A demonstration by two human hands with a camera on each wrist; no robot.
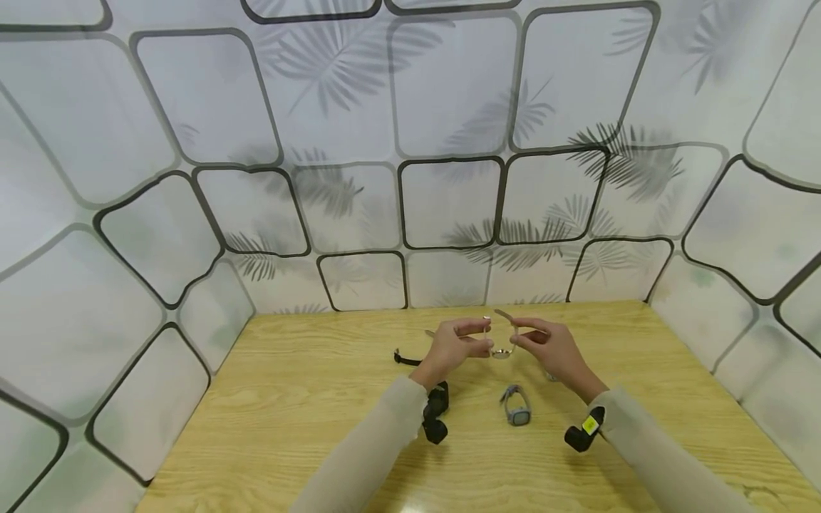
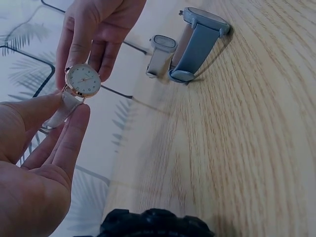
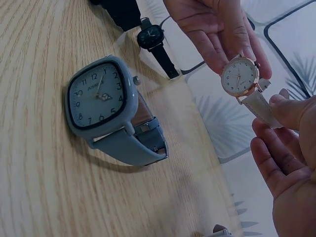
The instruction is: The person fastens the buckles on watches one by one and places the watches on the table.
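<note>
Both hands hold up a wristwatch (image 1: 501, 353) with a round white dial, rose-gold case and pale strap. My left hand (image 1: 449, 345) pinches one side of its strap between thumb and fingers. On the opposite side, my right hand (image 1: 553, 349) pinches the other strap part, whose end sticks up past the fingers. The dial (image 3: 240, 76) faces up toward the wrist cameras. Below the hands, a blue-grey square watch (image 1: 518, 415) stands on the table with its strap looped. A black watch (image 3: 150, 37) lies left of the left hand, which partly covers it in the head view.
A small watch with a light strap (image 2: 162, 52) sits by the right hand, mostly hidden in the head view. Black camera mounts (image 1: 580, 436) hang at both wrists. The wooden table (image 1: 276, 399) meets patterned fabric walls (image 1: 359, 206) at the back and sides.
</note>
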